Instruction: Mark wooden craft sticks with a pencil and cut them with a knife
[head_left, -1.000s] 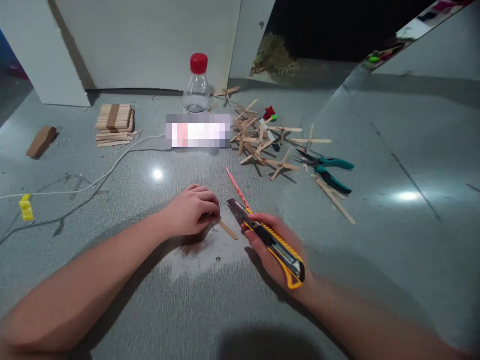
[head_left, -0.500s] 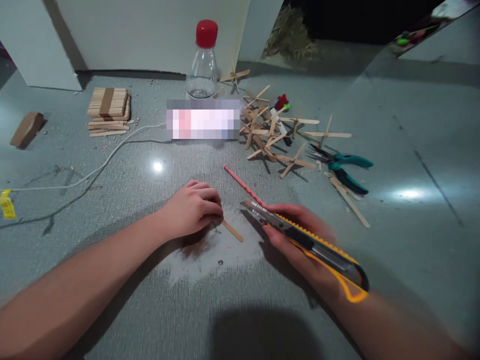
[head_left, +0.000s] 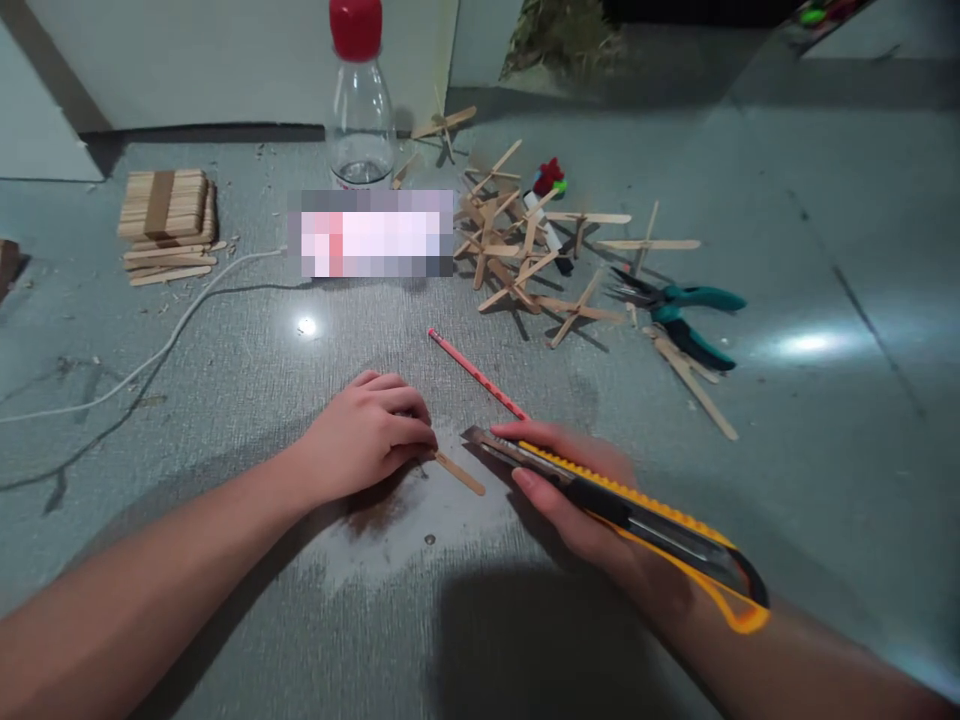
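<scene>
Low over a whitish worn patch of floor, my left hand (head_left: pixel 373 430) is closed on one end of a wooden craft stick (head_left: pixel 460 472); its free end points down to the right. My right hand (head_left: pixel 574 490) grips a yellow and black utility knife (head_left: pixel 637 515). The knife's blade is out and points left, a short way above and right of the stick, apart from it. Beyond the right hand lies a red pencil (head_left: pixel 480 375), its near end hidden behind that hand.
Crossed craft sticks (head_left: pixel 517 250) lie in a pile at the back, with teal-handled pliers (head_left: pixel 694 320) to their right. A red-capped bottle (head_left: pixel 360 120) stands behind a blurred-out phone-like block (head_left: pixel 371 235). Bundled sticks (head_left: pixel 165 205) and a white cable (head_left: pixel 187 310) are on the left.
The view has shifted a little, so background things sit further left. The knife's blade has come closer to the craft stick. Both hands keep their holds.
</scene>
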